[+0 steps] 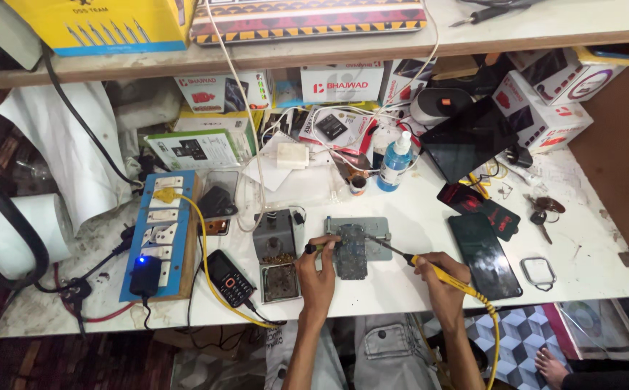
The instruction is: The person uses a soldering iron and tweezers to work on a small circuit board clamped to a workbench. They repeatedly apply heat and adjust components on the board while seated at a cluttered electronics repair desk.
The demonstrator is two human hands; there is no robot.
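A white, scuffed workbench (401, 282) fills the view, with a long shelf (343, 47) above it and a patterned tiled floor (523, 332) showing below its front edge. The landmark is the circuit board (351, 250), clamped in a grey metal holder (378, 230) near the middle of the bench's front.

Far left of the board sits a white tape roll (29, 231). Nearer on the left lies a blue power strip (157, 235) with a yellow plug, then a small keypad phone (230, 278), and just beside the board a grey tip-cleaner stand (278, 256). Behind the board stand stacked product boxes (343, 83) and a blue sanitiser bottle (395, 162). Right of it lies a dark smartphone (485, 254), and beyond that a bare metal frame ring (539, 272).

The left hand (319, 269) rests against the board's left edge, fingers curled round a thin dark tool whose tip shows at the knuckles. The right hand (438, 276) is closed in a pen grip on a yellow soldering iron (440, 273), its tip touching the board's right side.
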